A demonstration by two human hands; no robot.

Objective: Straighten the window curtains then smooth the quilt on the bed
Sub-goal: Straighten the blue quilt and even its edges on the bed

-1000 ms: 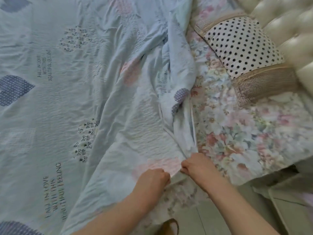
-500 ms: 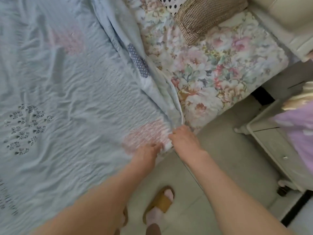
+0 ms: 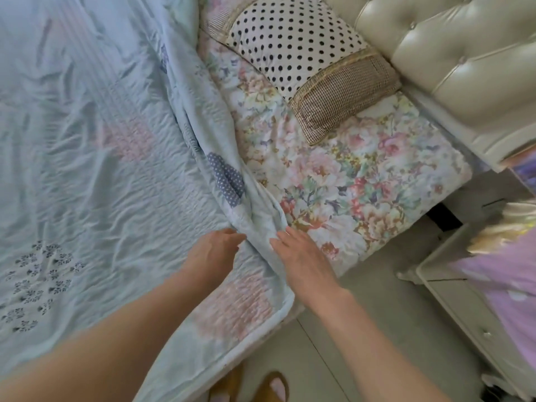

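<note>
The quilt (image 3: 101, 184), pale blue with pink patches and dotted blue hearts, is spread over the bed to the left of the polka-dot pillow (image 3: 295, 44) and below it. A long bunched fold (image 3: 220, 158) of the quilt is seen running from the pillow's left edge down toward the near side of the bed. The floral sheet (image 3: 362, 175) is left uncovered directly below the pillow, and the pillow itself is laid on that sheet. The tufted cream headboard (image 3: 449, 53) is found just right of the pillow.

Both hands are placed at the lower end of the fold, well below the pillow. The left hand (image 3: 213, 252) is held with fingers loosely extended, the fingertips touching the left flank of the fold; its grip is open and nothing is clasped. The right hand (image 3: 301, 262) is laid flat with straight fingers on the right flank, at the quilt's edge; its grip is open as well.

Far below and right of the pillow, a white nightstand (image 3: 452, 303) is seen on the floor (image 3: 377, 329), with purple cloth (image 3: 510, 285) draped over it. Its front panel, fitted with 1 small knob (image 3: 487, 333), is shut, so whatever is kept inside cannot be told. 2 tan slippers (image 3: 272, 384) are visible straight below the pillow at the lower edge.
</note>
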